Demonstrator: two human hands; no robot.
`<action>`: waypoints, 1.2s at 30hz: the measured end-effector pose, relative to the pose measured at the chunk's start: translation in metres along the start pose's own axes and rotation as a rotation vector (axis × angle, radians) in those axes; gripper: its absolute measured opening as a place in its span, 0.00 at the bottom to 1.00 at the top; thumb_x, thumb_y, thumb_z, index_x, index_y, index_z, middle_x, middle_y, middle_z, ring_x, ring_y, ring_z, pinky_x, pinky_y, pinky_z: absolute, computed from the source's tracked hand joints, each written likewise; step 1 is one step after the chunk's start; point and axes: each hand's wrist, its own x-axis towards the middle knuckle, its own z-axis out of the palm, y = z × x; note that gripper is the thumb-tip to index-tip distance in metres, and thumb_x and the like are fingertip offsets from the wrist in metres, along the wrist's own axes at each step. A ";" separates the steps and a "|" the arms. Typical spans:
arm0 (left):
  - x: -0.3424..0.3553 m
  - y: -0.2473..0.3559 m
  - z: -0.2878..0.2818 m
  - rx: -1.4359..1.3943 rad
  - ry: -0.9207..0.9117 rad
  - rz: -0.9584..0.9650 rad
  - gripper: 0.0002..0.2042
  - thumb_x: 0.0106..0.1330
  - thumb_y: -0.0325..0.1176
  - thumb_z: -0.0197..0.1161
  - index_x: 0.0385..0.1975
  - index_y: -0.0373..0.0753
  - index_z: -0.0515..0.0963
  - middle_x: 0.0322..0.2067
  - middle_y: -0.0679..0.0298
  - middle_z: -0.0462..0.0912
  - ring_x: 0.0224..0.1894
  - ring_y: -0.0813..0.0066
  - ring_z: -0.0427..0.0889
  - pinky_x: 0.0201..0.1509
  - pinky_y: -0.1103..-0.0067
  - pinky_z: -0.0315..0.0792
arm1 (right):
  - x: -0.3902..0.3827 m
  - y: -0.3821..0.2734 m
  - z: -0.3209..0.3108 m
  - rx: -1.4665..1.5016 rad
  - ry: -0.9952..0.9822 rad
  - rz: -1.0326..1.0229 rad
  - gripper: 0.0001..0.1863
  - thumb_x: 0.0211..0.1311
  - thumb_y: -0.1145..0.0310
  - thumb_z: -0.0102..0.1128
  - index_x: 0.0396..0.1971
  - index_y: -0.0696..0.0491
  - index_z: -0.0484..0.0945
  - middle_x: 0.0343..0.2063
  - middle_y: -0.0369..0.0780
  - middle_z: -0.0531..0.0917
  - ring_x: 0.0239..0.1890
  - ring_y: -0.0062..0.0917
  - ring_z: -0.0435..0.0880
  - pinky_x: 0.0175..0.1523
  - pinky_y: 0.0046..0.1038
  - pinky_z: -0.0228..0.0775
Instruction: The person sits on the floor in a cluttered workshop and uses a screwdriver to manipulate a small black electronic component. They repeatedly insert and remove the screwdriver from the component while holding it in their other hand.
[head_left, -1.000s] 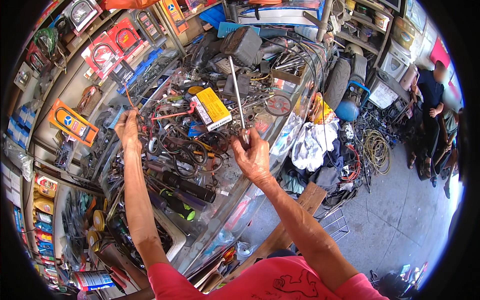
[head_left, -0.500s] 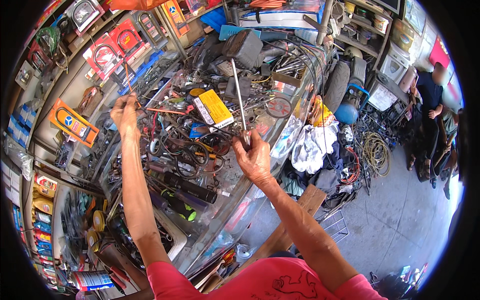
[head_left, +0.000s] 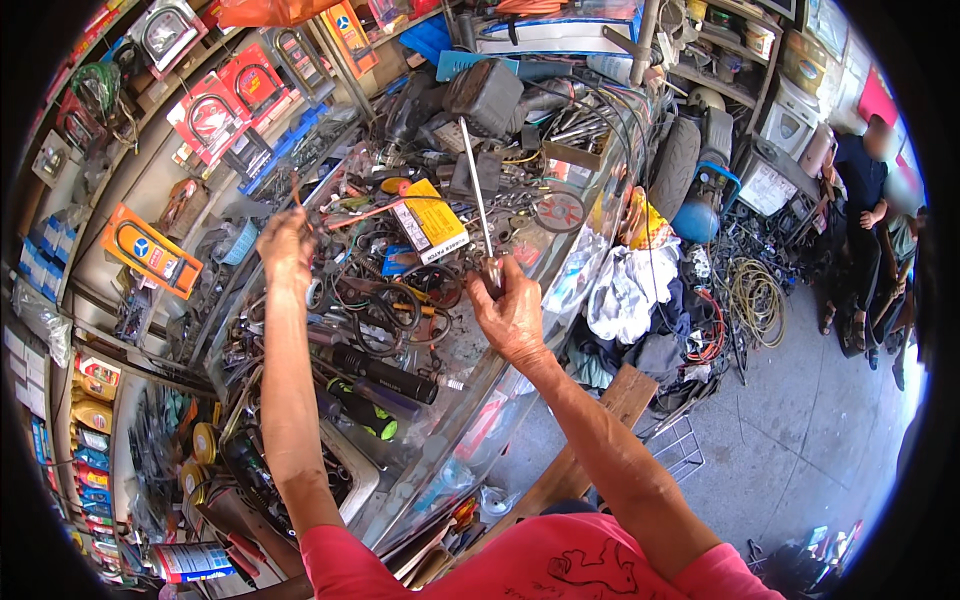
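Observation:
My right hand (head_left: 508,312) is closed around the handle of a long screwdriver (head_left: 473,180), whose bright shaft points up and away over the clutter. Its handle is mostly hidden by my fingers. To the left, my left hand (head_left: 286,245) is pinched and slightly blurred, with a thin orange wire (head_left: 362,212) at its fingertips. The strand trails right toward a yellow-and-white box (head_left: 430,222), and a short piece sticks up above the fingers. Beneath both hands lies a glass-topped counter (head_left: 455,350) heaped with tools and small parts.
A black flashlight-like cylinder (head_left: 375,372) and black cable loops (head_left: 392,310) lie near me on the counter. Packaged locks (head_left: 150,250) hang at the left. A wooden plank (head_left: 628,395) and white cloth or plastic (head_left: 625,305) are at right; people stand far right.
My left hand has moved right and slightly nearer, drawing the orange wire toward the yellow-and-white box. My right hand and the screwdriver have stayed almost still.

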 end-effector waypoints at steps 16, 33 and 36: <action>-0.011 -0.006 0.000 0.083 -0.228 -0.412 0.11 0.54 0.19 0.57 0.38 0.30 0.72 0.31 0.59 0.77 0.33 0.69 0.78 0.35 0.74 0.75 | 0.001 0.001 -0.002 0.003 -0.019 0.023 0.13 0.51 0.63 0.58 0.26 0.57 0.68 0.10 0.48 0.73 0.17 0.44 0.76 0.23 0.37 0.65; 0.011 -0.020 -0.024 0.563 0.026 0.702 0.20 0.51 0.09 0.48 0.40 0.36 0.78 0.35 0.66 0.77 0.31 0.84 0.72 0.33 0.87 0.67 | -0.004 -0.008 0.001 0.024 -0.067 0.074 0.13 0.51 0.63 0.58 0.30 0.57 0.70 0.13 0.49 0.75 0.20 0.44 0.78 0.27 0.37 0.69; 0.004 0.006 -0.011 0.442 0.177 0.804 0.19 0.54 0.15 0.50 0.47 0.34 0.72 0.41 0.61 0.77 0.34 0.76 0.74 0.36 0.82 0.67 | -0.004 -0.004 -0.002 0.017 -0.036 0.064 0.13 0.50 0.64 0.58 0.30 0.57 0.70 0.14 0.48 0.76 0.20 0.43 0.78 0.28 0.37 0.69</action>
